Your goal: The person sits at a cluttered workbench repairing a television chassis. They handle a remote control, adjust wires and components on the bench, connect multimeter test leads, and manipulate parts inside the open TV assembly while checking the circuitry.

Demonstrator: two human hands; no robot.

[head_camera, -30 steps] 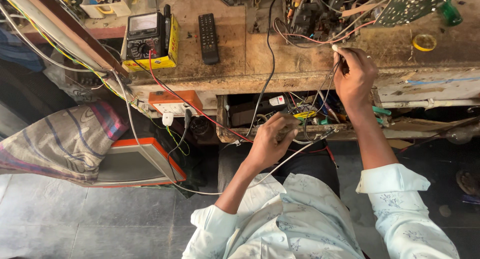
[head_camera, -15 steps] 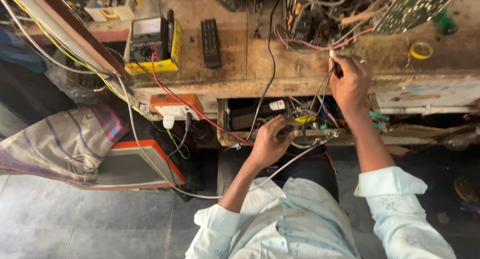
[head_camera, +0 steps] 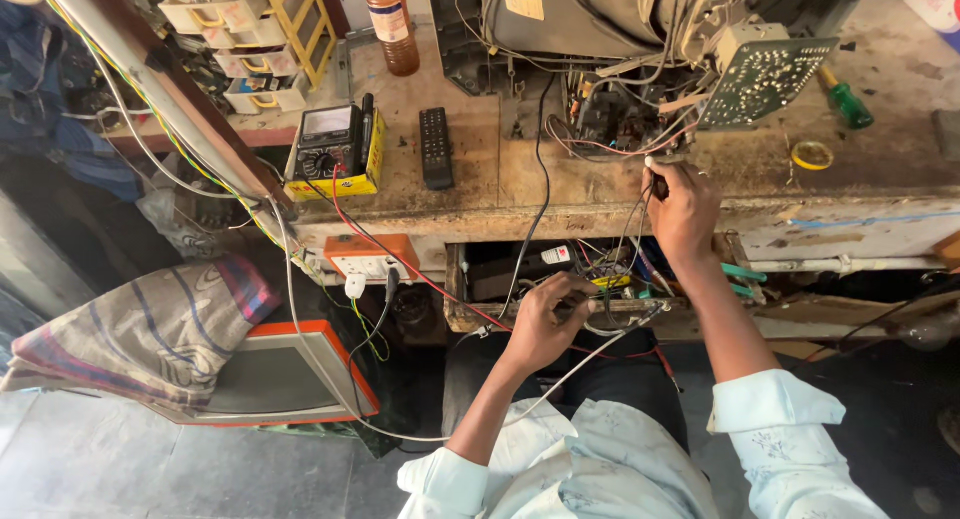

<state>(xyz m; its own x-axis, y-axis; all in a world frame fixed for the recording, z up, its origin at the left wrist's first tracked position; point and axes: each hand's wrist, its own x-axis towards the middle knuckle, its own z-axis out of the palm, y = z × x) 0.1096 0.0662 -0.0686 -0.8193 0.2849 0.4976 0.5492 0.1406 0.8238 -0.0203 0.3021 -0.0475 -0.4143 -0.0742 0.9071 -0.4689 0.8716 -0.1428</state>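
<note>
Pinched between the right hand's [head_camera: 683,211] thumb and fingers is a thin probe with a pale tip [head_camera: 652,169], held at the front edge of the wooden workbench [head_camera: 480,194], just below the tangle of wires under the green circuit board [head_camera: 765,79]. Left hand [head_camera: 545,324] is curled, fingers closed on something small and dark among the wires in the open drawer [head_camera: 600,279] beneath the benchtop; what it grasps cannot be told.

Both forearms are raised from pale rolled sleeves, the right reaching higher than the left.

On the benchtop, left of the right hand: a black remote control [head_camera: 435,147], then a multimeter in a yellow case [head_camera: 333,154] with a red lead trailing down. Behind these, a brown bottle with a white label [head_camera: 391,24]. A yellow tape roll [head_camera: 812,156] and green-handled screwdriver [head_camera: 846,103] lie right of the board.

An orange socket box [head_camera: 372,259] hangs under the bench edge. Small yellow-framed parts drawers [head_camera: 255,29] stand at the bench's far left; contents not discernible.
</note>
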